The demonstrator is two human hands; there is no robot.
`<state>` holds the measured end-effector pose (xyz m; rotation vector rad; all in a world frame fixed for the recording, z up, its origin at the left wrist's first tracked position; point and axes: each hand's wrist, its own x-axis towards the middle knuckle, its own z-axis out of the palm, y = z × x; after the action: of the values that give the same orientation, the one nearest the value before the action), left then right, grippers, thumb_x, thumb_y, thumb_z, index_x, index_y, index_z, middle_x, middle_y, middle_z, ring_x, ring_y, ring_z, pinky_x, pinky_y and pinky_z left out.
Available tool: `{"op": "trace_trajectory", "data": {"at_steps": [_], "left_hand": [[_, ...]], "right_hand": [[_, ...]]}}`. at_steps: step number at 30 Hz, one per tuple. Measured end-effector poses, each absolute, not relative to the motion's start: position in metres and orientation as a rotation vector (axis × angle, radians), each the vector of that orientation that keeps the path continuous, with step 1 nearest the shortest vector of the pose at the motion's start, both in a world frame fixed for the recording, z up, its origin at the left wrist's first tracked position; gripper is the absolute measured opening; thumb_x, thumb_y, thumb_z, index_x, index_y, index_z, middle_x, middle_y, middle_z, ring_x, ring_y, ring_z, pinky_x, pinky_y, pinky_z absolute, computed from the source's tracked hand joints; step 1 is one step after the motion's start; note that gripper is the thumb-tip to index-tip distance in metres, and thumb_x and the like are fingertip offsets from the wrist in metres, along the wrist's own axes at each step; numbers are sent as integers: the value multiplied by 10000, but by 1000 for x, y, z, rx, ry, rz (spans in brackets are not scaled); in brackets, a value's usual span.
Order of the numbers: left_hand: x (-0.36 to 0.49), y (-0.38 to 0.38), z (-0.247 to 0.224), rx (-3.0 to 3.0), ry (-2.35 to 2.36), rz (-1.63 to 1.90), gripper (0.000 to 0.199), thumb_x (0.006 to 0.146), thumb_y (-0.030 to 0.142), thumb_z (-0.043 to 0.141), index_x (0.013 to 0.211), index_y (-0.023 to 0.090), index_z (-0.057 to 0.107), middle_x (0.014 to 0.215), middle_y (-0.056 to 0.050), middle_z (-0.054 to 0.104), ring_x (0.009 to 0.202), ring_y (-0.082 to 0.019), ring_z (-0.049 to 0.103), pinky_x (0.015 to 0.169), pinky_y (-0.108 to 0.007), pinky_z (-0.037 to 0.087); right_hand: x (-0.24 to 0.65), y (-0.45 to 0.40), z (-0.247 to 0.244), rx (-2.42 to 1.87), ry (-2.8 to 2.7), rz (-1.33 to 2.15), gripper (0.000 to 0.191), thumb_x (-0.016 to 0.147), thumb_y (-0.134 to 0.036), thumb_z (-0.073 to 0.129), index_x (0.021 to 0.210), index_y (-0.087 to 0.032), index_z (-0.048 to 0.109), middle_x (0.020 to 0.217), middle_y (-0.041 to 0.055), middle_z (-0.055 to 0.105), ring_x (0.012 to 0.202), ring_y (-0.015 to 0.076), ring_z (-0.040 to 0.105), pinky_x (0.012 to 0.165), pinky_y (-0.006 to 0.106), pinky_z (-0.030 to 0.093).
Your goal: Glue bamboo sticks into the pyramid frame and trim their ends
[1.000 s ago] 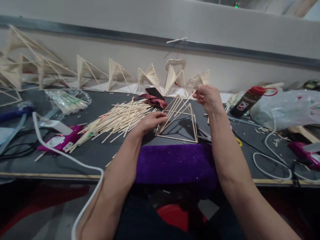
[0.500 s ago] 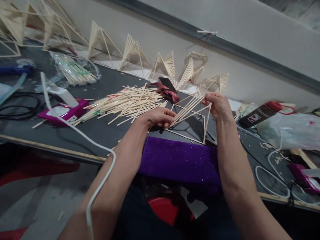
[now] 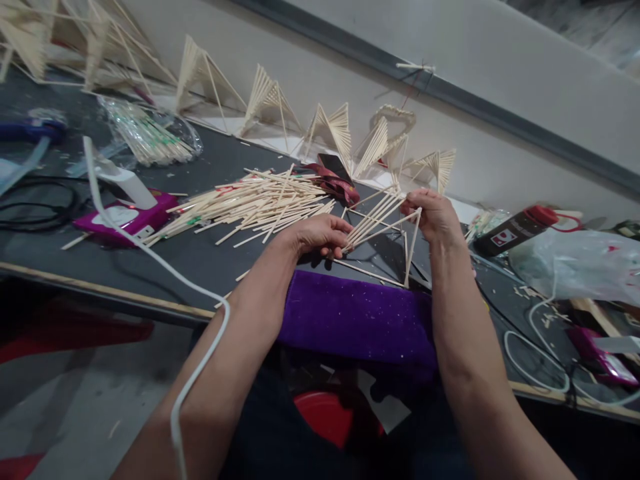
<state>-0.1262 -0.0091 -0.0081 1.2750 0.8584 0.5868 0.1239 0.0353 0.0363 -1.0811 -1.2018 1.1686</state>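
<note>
Between my two hands is a small frame of thin wooden sticks (image 3: 376,220), with several sticks fanned side by side across it. My left hand (image 3: 325,236) pinches the sticks' lower left ends. At their upper right ends, the fingers of my right hand (image 3: 430,208) are closed on the sticks. The frame's lower bars slant down to a corner just above a purple cloth (image 3: 357,313) at the table edge. A loose pile of wooden sticks (image 3: 270,200) lies left of the frame, beside a dark red strap (image 3: 335,183).
Finished stick models (image 3: 330,130) line the wall at the back. A magenta device (image 3: 127,217) with a white cable (image 3: 150,250) lies at left, near bagged sticks (image 3: 150,133). To the right are a dark bottle (image 3: 515,230), a plastic bag (image 3: 580,260) and another magenta device (image 3: 603,353).
Both hands keep their hold on the stick frame, with only a slight shift of the fingers. The whole view has moved a little.
</note>
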Motion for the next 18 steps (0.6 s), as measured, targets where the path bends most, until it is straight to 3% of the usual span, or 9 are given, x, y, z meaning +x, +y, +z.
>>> {"op": "trace_trajectory", "data": {"at_steps": [13,18], "left_hand": [[-126,-7,-9,1264,862,582,375,642,151,746,1003,114,653,793,-59,701,492,-80,596,368,-181,294],[-124,-5,-12,1271,860,576,317,643,146,758,939,116,650,711,-36,685,454,-71,572,351,-169,284]], "right_hand": [[122,38,34,-1108,-1282,1124,150,572,-215,744,635,-147,626,567,8,648,449,82,554,428,197,411],[123,37,34,-1113,-1274,1138,161,564,-228,749,629,-147,626,552,5,640,447,86,555,432,203,412]]}}
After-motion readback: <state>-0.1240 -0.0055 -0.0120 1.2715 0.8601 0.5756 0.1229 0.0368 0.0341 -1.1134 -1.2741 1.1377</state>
